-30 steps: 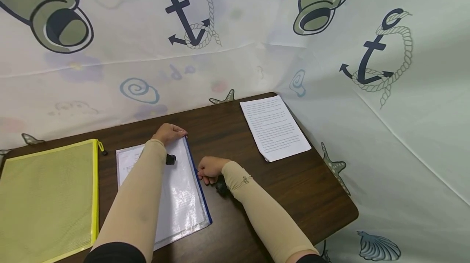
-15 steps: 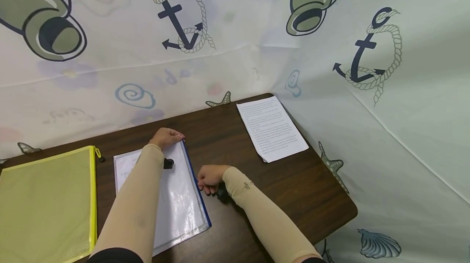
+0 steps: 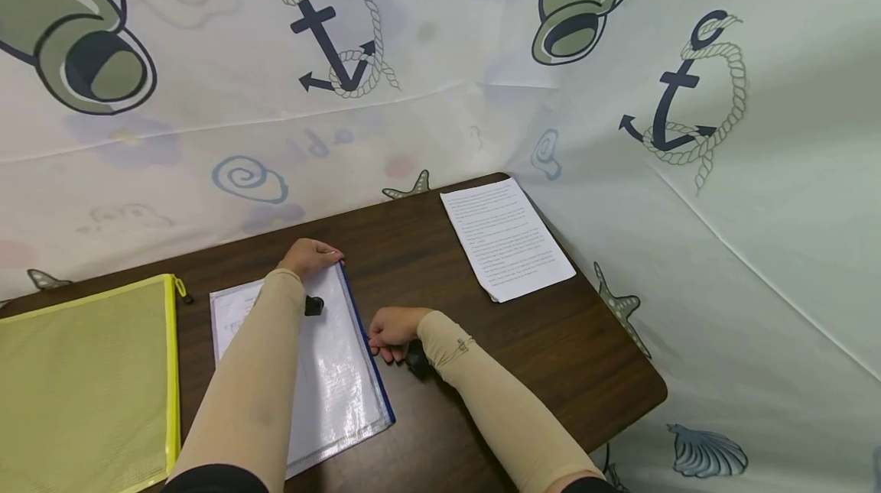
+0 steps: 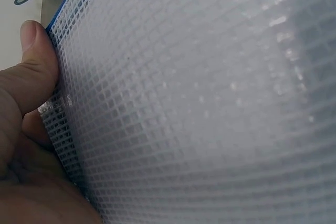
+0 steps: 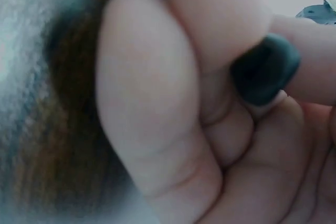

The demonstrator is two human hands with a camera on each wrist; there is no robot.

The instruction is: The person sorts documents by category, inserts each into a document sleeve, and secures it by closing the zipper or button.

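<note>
The mesh pouch [image 3: 337, 386] lies on the tabletop [image 3: 551, 371] at 7 o'clock, its blue edge [image 3: 382, 387] slanting from 11 towards 5. The left hand [image 3: 307, 257] pinches its far corner, near the pouch's 12; at its 2 o'clock the right hand's [image 3: 394, 331] grip is curled closed on a dark tab [image 5: 265, 69], probably the zip pull, though that close view is blurred. Best to pin the corner firmly and draw the tab in line with the edge. Only the right wrist view shows the tab; only the left resolves the weave beside the thumb [image 4: 39, 56].
</note>
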